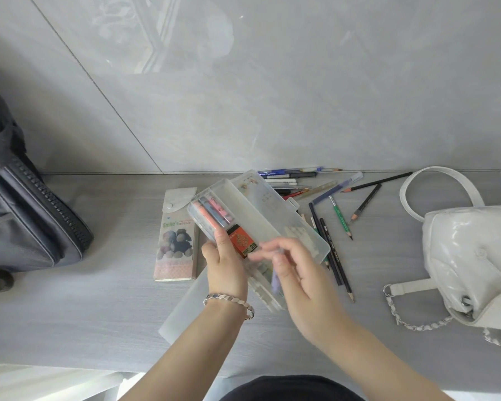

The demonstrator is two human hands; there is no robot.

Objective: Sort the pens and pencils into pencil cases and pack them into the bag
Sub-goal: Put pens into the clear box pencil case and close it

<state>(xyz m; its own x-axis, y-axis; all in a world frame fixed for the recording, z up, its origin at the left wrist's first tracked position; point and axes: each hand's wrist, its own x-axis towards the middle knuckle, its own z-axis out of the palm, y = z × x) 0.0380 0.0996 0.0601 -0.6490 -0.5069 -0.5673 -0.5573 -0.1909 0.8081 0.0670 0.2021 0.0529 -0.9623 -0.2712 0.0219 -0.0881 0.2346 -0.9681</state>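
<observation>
A clear plastic pencil case lies open and lifted off the table, with pink and blue pens and an orange 2B lead box inside. My left hand grips its near left edge. My right hand hovers over the case's near end, blurred, pinching a small purple pen. Loose pens and pencils lie scattered on the table to the right of the case. A flat pencil case printed with teddy bears lies to the left. A white bag stands at the right.
A grey backpack with a dark zip stands at the left edge. A frosted plastic sheet lies under my left forearm. The grey wall runs close behind the table. The white bag's chain strap trails toward the front.
</observation>
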